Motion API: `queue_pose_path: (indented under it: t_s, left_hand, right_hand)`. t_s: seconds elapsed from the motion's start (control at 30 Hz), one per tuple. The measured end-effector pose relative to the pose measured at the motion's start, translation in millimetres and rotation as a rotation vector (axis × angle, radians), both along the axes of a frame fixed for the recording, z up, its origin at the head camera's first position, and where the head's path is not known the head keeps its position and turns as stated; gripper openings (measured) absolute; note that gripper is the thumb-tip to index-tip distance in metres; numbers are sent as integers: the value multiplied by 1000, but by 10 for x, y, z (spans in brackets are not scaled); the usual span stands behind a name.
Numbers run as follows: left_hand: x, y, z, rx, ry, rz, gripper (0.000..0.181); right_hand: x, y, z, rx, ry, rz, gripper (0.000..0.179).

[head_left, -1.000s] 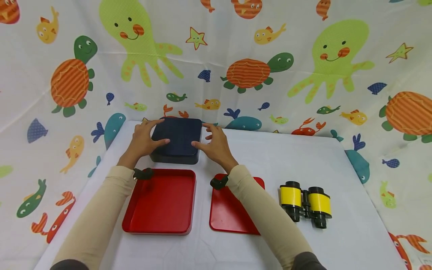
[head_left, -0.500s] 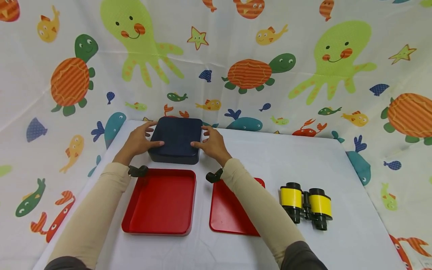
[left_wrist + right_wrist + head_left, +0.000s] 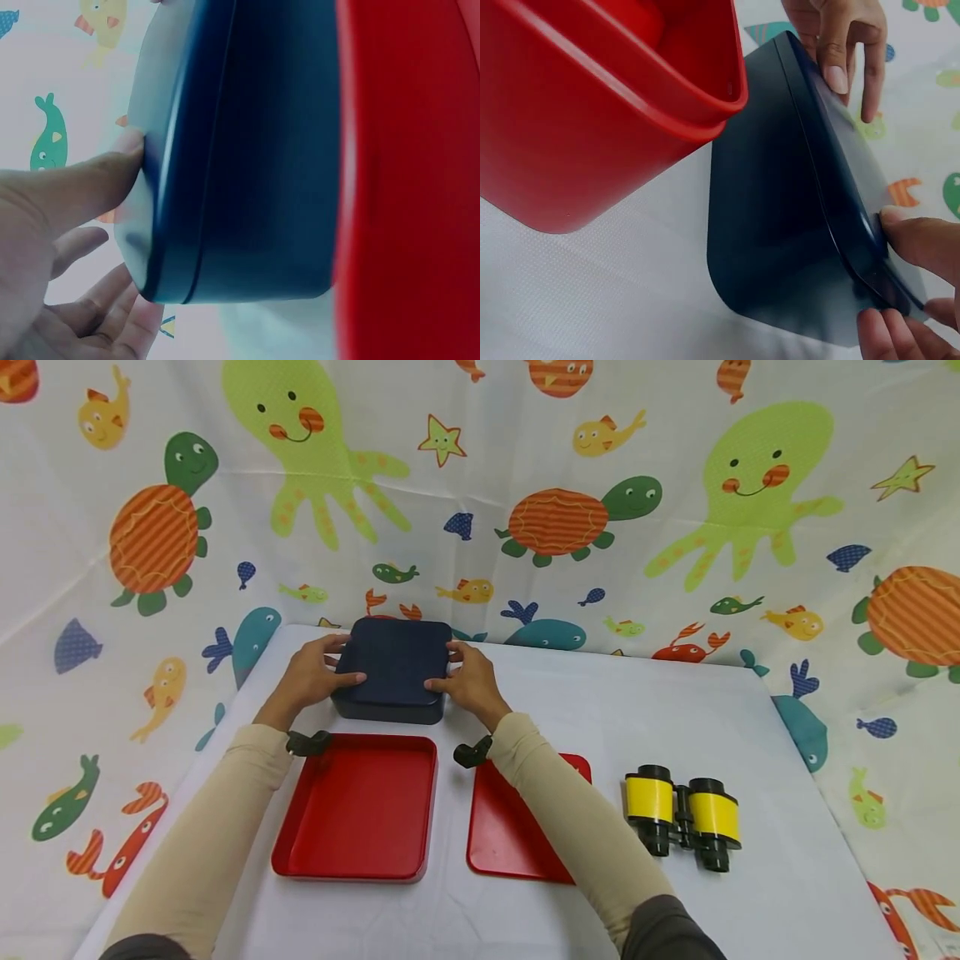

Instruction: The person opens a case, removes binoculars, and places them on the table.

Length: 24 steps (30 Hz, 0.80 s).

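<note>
- Behind our work hangs a white cloth (image 3: 472, 485) printed with sea creatures, and a white-covered table (image 3: 615, 718) spreads out before it.
- The dark blue box (image 3: 386, 712) sits at the far left of the table, its lid (image 3: 397, 660) on and a thin seam running round below the rim.
- We judge both parts stiff and hard, not fragile; the smooth, slightly shiny finish may slip under dry fingertips. Whether the box is heavy we cannot tell, since its inside is hidden.
- The best hold, we think, is at the lid's opposite left and right edges, thumbs on top and fingers at the rim.
- Our left hand (image 3: 309, 675) pinches the lid's left edge, thumb on the top surface, fingers at the side.
- Our right hand (image 3: 472, 681) pinches the right edge likewise, so the lid lies between both hands.
- Near us, just beside the dark blue box, stands a red box (image 3: 360, 810); a flat red piece (image 3: 517, 831) lies to its right, partly under our right sleeve (image 3: 573, 831).
- Yellow-and-black binoculars (image 3: 682, 814) lie farther right.
</note>
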<state>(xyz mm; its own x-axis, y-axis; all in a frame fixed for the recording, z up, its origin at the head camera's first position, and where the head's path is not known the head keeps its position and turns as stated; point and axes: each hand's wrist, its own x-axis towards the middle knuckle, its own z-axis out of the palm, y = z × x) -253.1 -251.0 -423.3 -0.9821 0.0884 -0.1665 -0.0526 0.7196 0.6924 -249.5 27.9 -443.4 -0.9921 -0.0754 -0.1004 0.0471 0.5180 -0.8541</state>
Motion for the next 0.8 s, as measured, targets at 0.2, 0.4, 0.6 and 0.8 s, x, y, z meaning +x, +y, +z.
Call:
queue_pose_path:
  t_s: [0.2,0.4,0.6,0.8]
  left_hand:
    - [38,11,-54,-4,37,0,84]
    - [97,19,-63,13,83,0,80]
    - [134,20,-57,11,133,15,79]
    - [166,34,-47,-29,148,16,79]
  right_hand:
    - [28,8,-8,-14,-9,-6,85]
    - [39,17,-4,-31,-11,-2,86]
    - [54,22,12,-36,30,17,86]
    - [99,26,38,-30,65,26,87]
